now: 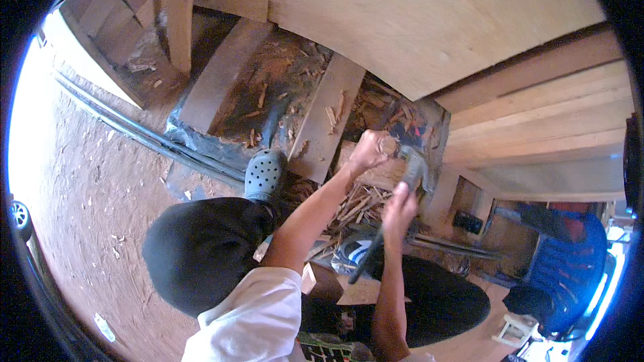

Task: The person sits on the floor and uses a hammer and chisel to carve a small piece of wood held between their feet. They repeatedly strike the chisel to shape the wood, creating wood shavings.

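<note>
My left hand is closed round an upright piece with a round, wooden-looking end; its lower part is hidden. My right hand grips the dark handle of a hammer. The metal hammer head is beside the round end, close to my left fingers; I cannot tell whether they touch. Under both hands lies a pale wooden block. Thin wood chips are heaped just below the block, between my forearms.
A wide plywood sheet and stacked boards border the far right. Planks lie across the chip-strewn ground near my grey clog. What looks like a person in blue is at right, near a white stool.
</note>
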`<state>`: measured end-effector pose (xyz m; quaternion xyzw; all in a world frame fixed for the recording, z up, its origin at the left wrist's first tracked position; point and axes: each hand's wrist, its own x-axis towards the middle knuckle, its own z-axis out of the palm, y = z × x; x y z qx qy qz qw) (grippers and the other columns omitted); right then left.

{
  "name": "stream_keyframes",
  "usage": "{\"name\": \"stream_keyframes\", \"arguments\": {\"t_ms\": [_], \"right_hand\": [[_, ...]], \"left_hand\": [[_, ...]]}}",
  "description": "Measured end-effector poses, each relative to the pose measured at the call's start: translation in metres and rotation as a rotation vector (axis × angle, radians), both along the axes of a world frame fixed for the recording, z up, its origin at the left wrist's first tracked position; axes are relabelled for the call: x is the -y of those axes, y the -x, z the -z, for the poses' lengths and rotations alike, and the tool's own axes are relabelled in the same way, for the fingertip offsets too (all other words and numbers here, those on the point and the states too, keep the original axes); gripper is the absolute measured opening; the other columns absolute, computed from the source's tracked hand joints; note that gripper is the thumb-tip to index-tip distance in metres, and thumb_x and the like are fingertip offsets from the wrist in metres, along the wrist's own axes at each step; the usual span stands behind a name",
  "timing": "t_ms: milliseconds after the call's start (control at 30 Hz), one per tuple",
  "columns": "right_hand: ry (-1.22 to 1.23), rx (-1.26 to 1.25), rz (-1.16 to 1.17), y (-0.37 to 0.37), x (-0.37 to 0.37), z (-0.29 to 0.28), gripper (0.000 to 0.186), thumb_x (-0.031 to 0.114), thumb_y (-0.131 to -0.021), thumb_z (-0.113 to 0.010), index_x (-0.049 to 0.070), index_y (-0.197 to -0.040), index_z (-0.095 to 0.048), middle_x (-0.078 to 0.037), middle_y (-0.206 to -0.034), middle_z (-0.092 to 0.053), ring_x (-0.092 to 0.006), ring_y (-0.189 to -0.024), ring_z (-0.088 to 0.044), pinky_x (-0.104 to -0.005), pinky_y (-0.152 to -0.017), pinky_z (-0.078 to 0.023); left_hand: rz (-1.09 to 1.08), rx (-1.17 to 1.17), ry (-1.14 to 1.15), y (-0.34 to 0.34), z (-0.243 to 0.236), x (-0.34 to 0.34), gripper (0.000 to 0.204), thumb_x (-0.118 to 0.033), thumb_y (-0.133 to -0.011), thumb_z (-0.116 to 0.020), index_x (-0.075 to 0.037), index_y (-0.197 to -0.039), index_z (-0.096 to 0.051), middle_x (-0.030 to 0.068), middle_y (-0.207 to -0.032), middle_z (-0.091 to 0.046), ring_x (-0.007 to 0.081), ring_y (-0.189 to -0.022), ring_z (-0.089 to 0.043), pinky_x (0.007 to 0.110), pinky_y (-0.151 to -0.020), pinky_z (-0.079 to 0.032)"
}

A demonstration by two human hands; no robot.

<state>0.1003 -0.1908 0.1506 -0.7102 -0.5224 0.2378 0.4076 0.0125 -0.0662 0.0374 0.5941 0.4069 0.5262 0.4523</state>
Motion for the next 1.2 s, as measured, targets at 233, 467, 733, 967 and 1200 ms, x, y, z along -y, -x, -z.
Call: {"name": "stream_keyframes", "arguments": {"t_ms": [233, 467, 733, 967, 1200], "right_hand": [[-0.041, -0.673, 0.105, -0.010, 0.034, -0.052, 0.041, 0.050, -0.096, -0.041, 0.010, -0.089, -0.047, 0.003, -0.054, -0.034, -0.0051, -0.036, -0.029, -0.0208, -0.030, -0.021], [-0.018, -0.608, 0.085, 0.004, 0.026, -0.062, 0.041, 0.049, -0.096, -0.041, 0.009, -0.088, -0.047, 0.003, -0.055, -0.035, -0.0047, -0.037, -0.030, -0.0200, -0.030, -0.023], [0.184, -0.586, 0.078, -0.003, 0.010, -0.013, 0.032, 0.039, -0.096, -0.047, 0.009, -0.085, -0.048, 0.003, -0.056, -0.038, -0.0047, -0.039, -0.034, -0.0212, -0.031, -0.025], [-0.576, -0.752, -0.113, -0.012, 0.025, -0.103, 0.054, 0.064, -0.093, -0.023, 0.013, -0.100, -0.037, 0.001, -0.057, -0.037, -0.0056, -0.040, -0.030, -0.0164, -0.032, -0.025], [0.481, -0.115, -0.003, -0.011, -0.003, -0.008, 0.042, 0.040, -0.097, -0.046, 0.002, -0.082, -0.056, -0.004, -0.068, -0.052, -0.0153, -0.056, -0.047, -0.0289, -0.048, -0.038]], "left_hand": [[-0.184, -0.114, -0.063, -0.011, 0.002, 0.008, 0.038, -0.015, -0.055, -0.066, 0.003, -0.089, -0.065, 0.0247, -0.078, -0.063, 0.0408, -0.077, -0.061, 0.044, -0.073, -0.050], [-0.072, -0.097, 0.009, -0.003, -0.006, 0.006, 0.032, -0.013, -0.053, -0.064, 0.003, -0.081, -0.062, 0.0254, -0.075, -0.060, 0.0423, -0.075, -0.059, 0.044, -0.069, -0.048], [-0.079, -0.062, 0.001, -0.002, -0.004, 0.007, 0.029, -0.014, -0.054, -0.065, 0.002, -0.078, -0.061, 0.0247, -0.073, -0.059, 0.0425, -0.074, -0.059, 0.044, -0.067, -0.048], [-0.086, -0.081, 0.047, -0.009, 0.002, 0.005, 0.035, -0.014, -0.053, -0.064, 0.004, -0.084, -0.063, 0.0267, -0.076, -0.060, 0.0427, -0.076, -0.060, 0.044, -0.070, -0.048], [0.032, -0.252, 0.204, 0.011, 0.022, 0.011, 0.030, -0.015, -0.062, -0.063, 0.002, -0.087, -0.065, 0.0247, -0.088, -0.064, 0.0401, -0.087, -0.061, 0.044, -0.077, -0.049]]}}
